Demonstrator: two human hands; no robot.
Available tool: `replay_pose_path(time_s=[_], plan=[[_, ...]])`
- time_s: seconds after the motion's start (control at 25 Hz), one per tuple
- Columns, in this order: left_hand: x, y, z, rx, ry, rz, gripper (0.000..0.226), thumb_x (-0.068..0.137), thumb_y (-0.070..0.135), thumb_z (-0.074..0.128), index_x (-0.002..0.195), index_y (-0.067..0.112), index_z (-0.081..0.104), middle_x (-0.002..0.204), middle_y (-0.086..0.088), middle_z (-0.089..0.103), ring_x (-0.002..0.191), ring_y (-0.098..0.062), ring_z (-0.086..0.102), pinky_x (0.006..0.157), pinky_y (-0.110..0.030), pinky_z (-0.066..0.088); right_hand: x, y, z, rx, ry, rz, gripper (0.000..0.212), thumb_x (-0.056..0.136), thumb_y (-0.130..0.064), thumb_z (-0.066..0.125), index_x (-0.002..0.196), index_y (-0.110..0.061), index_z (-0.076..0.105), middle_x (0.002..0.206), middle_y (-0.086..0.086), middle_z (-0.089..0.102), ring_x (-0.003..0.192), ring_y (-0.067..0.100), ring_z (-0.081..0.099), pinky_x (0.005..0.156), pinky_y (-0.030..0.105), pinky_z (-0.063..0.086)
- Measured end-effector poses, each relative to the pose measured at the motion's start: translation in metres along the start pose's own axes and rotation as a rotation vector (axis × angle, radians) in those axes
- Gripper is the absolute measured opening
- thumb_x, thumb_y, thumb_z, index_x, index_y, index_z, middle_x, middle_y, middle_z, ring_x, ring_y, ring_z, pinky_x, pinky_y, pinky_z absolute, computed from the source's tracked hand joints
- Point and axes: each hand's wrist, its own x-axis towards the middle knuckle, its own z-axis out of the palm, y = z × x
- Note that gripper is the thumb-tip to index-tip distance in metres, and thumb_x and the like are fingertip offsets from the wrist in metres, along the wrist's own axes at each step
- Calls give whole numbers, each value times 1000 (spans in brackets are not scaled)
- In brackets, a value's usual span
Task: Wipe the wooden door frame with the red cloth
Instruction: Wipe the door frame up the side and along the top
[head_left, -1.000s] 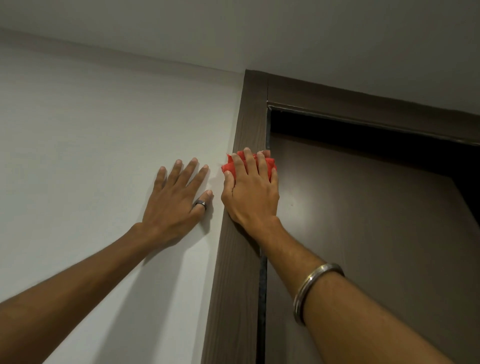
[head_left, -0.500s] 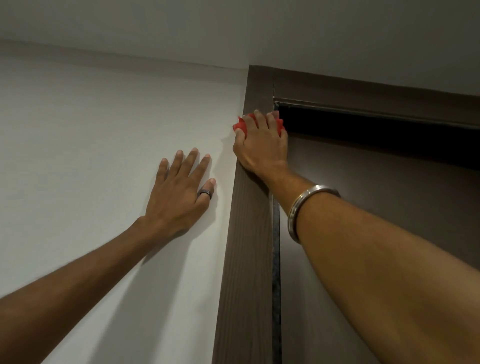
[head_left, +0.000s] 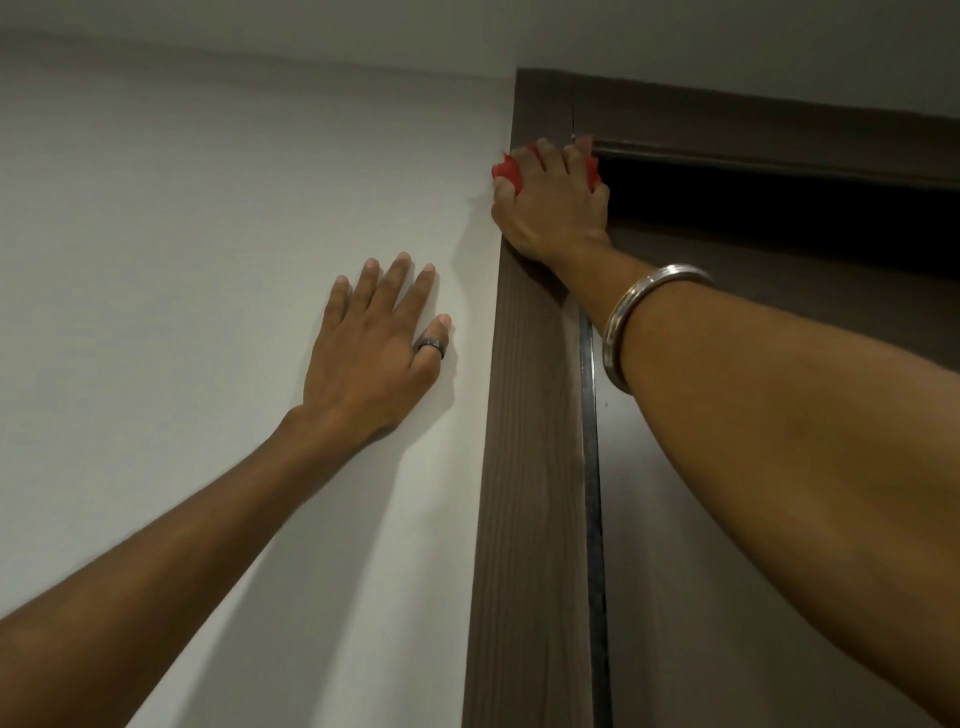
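Right hand: the right hand (head_left: 553, 208) is pressed palm-down on the red cloth (head_left: 508, 173), fingers spread over it and clamping it against the wood, at the upper left corner of the door frame.
Red cloth: bunched under the right hand; red folds show past the thumb side on the left and past the little-finger side on the right. It lies on the upright of the frame, just below the mitre joint where the upright meets the top rail.
Wooden door frame: the dark brown wooden door frame (head_left: 524, 467) runs up the middle of the view and turns right along the top; grain lines show on the upright. A thin dark strip runs down its inner edge.
Left hand: the left hand (head_left: 371, 353) lies flat and released on the white wall (head_left: 182, 260), fingers spread, holding nothing. It sits lower than the right hand, near the frame's outer edge but apart from it.
Ring: a dark ring (head_left: 430, 346) sits on the left thumb.
Bangle: a silver metal bangle (head_left: 636, 322) circles the right wrist.
Door: the brown door (head_left: 727, 571) fills the space right of the frame, with a dark gap above its top edge.
Ceiling: a pale ceiling (head_left: 675, 36) meets the wall just above the frame.
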Motion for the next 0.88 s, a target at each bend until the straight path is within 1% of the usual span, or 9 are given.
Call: replay_pose_path(time_s=[0.16,0.28,0.36,0.48,0.52,0.56,0.68,0.8,0.88], plan=[[-32,6,-2,9,-54,-8,79,95,60,2,167,28,-8,177,0,-16,163,-22,-17,133,-48,-10,-49,-7,2,26,8,58,57,105,-46,36,159,-27,32,170,2,27,160,30,19,127,60,21],[-68,5,1,-53,-51,7,79,97,59,8,167,26,-6,177,-1,-15,163,-23,-17,133,-48,-10,-85,-16,1,-15,20,92,60,105,-53,36,160,-29,30,171,1,25,160,29,20,123,61,24],[-94,6,2,-79,-11,6,77,100,57,14,168,23,-3,177,-2,-11,163,-22,-15,134,-47,-9,-117,-24,0,5,42,114,62,105,-56,36,161,-29,29,172,0,24,160,28,20,122,61,25],[-134,1,4,-101,87,36,75,104,50,24,168,18,5,177,-5,-5,164,-23,-10,134,-46,-6,-174,-29,-1,19,78,83,65,103,-58,36,162,-30,28,173,-1,22,161,26,19,122,61,26],[-184,-3,1,-92,-64,46,74,104,49,28,168,17,8,177,-7,-2,164,-25,-8,134,-47,-5,-230,-39,0,-33,-51,146,67,103,-59,37,162,-30,28,174,-2,21,161,26,18,121,61,26],[-217,-1,-7,-118,-129,56,74,104,48,30,168,15,10,177,-8,0,164,-27,-5,134,-48,-4,-268,-52,-10,-10,-123,204,68,102,-60,38,163,-30,28,174,-2,21,162,26,18,120,62,26],[-260,1,8,-130,-61,61,75,104,45,37,167,10,15,177,-13,7,164,-32,2,133,-49,-2,-316,-46,-11,41,-91,215,72,100,-60,41,163,-30,27,174,-1,20,162,27,16,117,65,29],[-296,4,7,-108,-118,78,75,103,44,39,166,8,20,176,-15,12,164,-34,5,133,-48,-2,-369,-57,-18,-6,-158,254,73,100,-58,45,164,-30,24,175,-1,17,162,26,14,116,63,30],[-325,5,3,-116,-172,90,76,103,44,41,165,7,21,176,-15,13,164,-33,4,134,-46,-4,-425,-68,-27,-22,-209,266,73,100,-55,50,164,-28,27,174,0,20,161,26,17,115,60,34]])
